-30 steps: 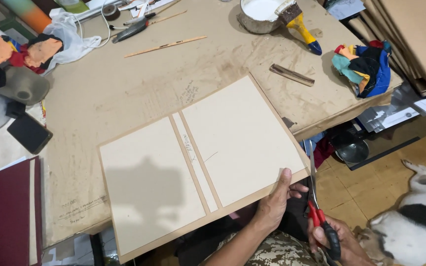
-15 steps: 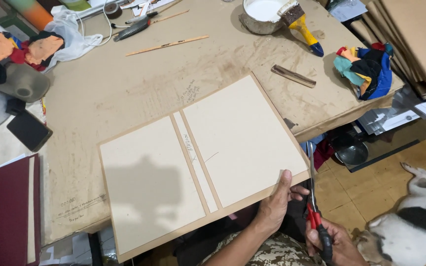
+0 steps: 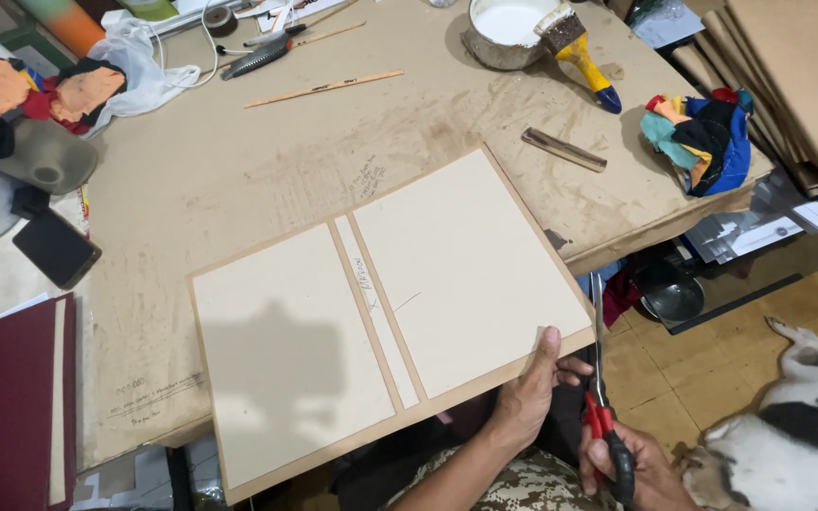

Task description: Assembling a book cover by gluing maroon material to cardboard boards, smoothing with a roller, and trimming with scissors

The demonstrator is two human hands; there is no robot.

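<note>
A large book cover made of two pale boards and a narrow spine strip glued on brown paper [image 3: 400, 312] lies on the paper-covered table [image 3: 239, 180], overhanging its near edge. My left hand [image 3: 532, 393] grips the cover's near right corner, thumb on top. My right hand [image 3: 631, 464] holds red-and-black scissors [image 3: 601, 378] whose blades point up along the cover's right edge, close to the corner.
A glue bowl [image 3: 508, 28] with a yellow-handled brush [image 3: 584, 52] stands at the back. Colourful rags [image 3: 702, 132], a wooden strip [image 3: 563, 149], a stick [image 3: 324, 88], a phone [image 3: 56, 248] and a maroon book [image 3: 11, 397] surround the cover. A black-and-white dog [image 3: 797, 426] lies on the floor at right.
The scissors have risen a little along the cover's right edge. My left hand keeps its hold on the corner; the cover has not moved.
</note>
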